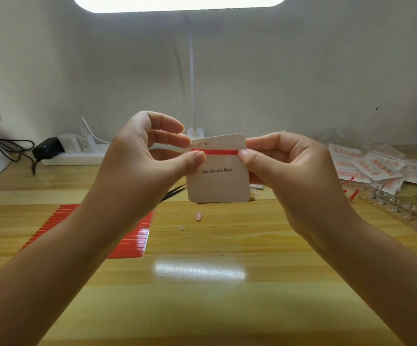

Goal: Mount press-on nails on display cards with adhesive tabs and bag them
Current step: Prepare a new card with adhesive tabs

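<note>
Both thumbs pinched the red strip (pixel 215 152) flat across the card (pixel 218 181), left hand (pixel 150 156) and right hand (pixel 285 161) at its ends. I'd have pressed evenly outward, keeping it level above the print.

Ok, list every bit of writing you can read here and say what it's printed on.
"Handmade Nail": printed in black on the white display card held up in both hands.
Small checkbox letters along that card's top edge: too small to read surely.
Label on the little white bottle by the power strip: blurred.
Print on the bagged cards at right: unreadable.
</note>
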